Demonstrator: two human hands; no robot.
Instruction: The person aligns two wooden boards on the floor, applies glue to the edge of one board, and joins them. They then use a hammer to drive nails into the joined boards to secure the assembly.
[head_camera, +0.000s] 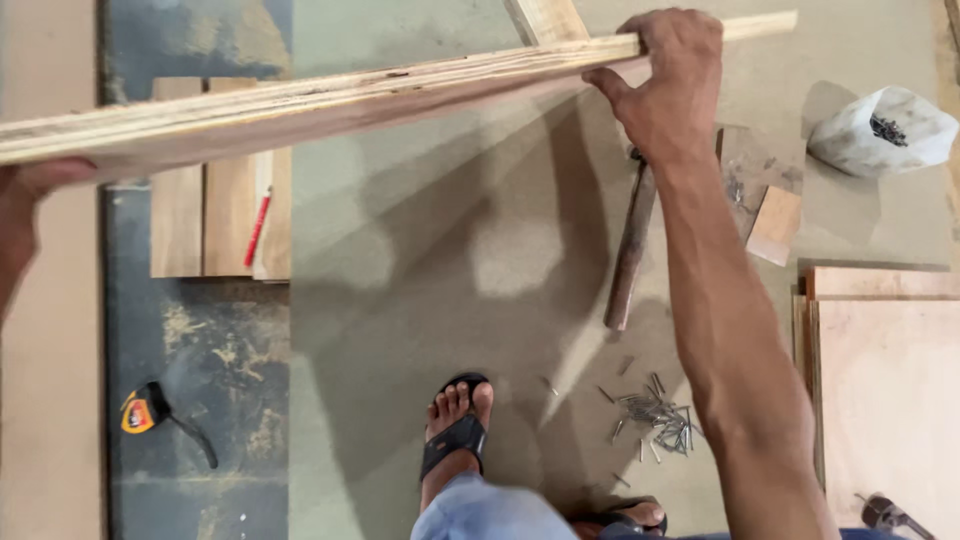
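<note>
Fingers of right hand curl over plank — left hand beneath.

The long pale wooden plank in the grip of both hands showed raw, unvarnished timber, its edge layered and rough with dark flecks. Below the right hand, a dull brown wooden hammer handle lay on the matt, dusty floor. Nearer the feet, thin grey metal nails glinted faintly. Beneath the left hand, short bare wood boards looked smooth and matt.
</note>
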